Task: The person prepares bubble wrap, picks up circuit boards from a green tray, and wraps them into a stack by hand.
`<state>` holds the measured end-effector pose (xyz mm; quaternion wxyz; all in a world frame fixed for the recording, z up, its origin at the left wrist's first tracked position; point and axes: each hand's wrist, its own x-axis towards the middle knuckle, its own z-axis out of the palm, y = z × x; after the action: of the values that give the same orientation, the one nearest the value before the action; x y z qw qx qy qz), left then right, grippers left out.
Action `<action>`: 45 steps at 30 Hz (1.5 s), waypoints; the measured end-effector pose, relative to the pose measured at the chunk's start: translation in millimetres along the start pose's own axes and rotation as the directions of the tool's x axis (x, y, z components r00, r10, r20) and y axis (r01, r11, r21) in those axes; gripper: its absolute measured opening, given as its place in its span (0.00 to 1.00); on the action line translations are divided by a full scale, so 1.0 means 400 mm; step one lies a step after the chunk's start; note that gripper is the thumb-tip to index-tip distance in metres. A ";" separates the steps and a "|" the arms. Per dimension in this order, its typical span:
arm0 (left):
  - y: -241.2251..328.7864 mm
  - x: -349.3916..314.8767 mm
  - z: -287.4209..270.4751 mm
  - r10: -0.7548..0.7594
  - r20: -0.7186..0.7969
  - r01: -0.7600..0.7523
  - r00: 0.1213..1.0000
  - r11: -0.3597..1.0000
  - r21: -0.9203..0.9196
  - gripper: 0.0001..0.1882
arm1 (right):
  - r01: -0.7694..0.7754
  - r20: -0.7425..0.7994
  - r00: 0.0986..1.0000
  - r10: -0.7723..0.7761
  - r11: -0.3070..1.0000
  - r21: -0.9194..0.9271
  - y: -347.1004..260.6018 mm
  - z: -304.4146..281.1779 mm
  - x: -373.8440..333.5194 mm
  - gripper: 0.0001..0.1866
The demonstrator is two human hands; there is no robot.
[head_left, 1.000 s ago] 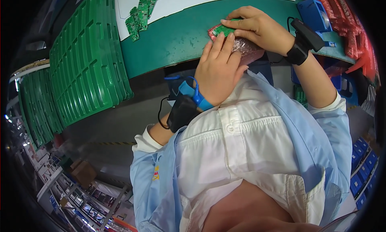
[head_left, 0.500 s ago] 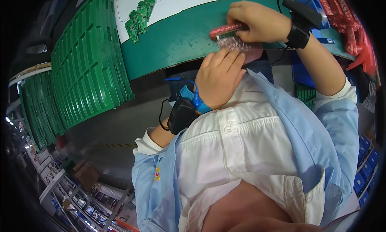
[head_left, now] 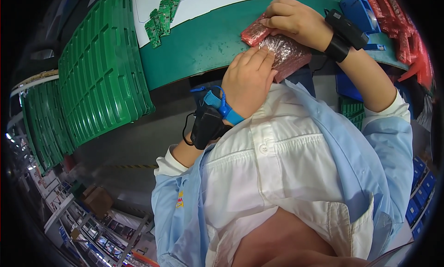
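A pinkish-red bubble wrap bag (head_left: 289, 56) lies across the near edge of the green table, its near part reaching past that edge. My right hand (head_left: 298, 26) is closed on the bag's far, folded part (head_left: 255, 33), fingers bent and pressed together. On the left side of the bag rests my left hand (head_left: 249, 79), fingers stretched out flat over the plastic. Whatever is inside the bag is hidden by the shiny wrap and my fingers. A blue wrist strap (head_left: 224, 107) sits on my left wrist.
Several green circuit boards (head_left: 162, 18) lie on a white sheet (head_left: 199, 4) at the far left of the table (head_left: 194, 54). Green crates (head_left: 99, 68) stand at the left. A blue tape dispenser (head_left: 358, 12) and more red bubble wrap (head_left: 400, 28) are at the right.
My right hand has moved slightly up and right. The green board edge seen beneath it is now covered by wrap, and more of the bag shows. My left hand has shifted slightly left.
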<state>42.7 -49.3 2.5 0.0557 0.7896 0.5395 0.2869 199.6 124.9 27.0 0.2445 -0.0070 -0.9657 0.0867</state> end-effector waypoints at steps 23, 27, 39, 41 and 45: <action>0.013 0.019 0.006 0.004 -0.006 -0.003 1.000 0.992 0.123 0.19 | -0.352 0.097 0.933 0.347 0.935 0.035 0.013 -0.062 0.117 0.13; 0.020 0.029 0.009 0.030 0.018 -0.032 0.999 0.990 0.140 0.19 | -0.303 0.028 0.953 0.302 0.953 0.013 0.072 0.049 0.249 0.20; 0.007 0.015 0.006 0.019 0.009 -0.020 1.000 0.991 0.129 0.20 | -0.216 0.158 0.958 0.240 0.965 -0.151 0.122 0.210 0.392 0.19; 0.004 0.015 0.006 0.028 0.000 -0.028 1.000 0.992 0.125 0.20 | -0.131 0.022 0.991 0.131 0.991 0.010 0.120 0.193 0.369 0.13; 0.004 0.017 0.004 0.008 -0.006 -0.007 1.000 0.994 0.113 0.19 | -0.067 0.018 0.997 0.069 0.994 -0.085 0.133 0.211 0.374 0.09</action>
<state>46.3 -43.7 4.5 0.0079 0.7926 0.5522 0.2586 26.5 171.6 15.1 0.2307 -0.0494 -0.9702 0.0544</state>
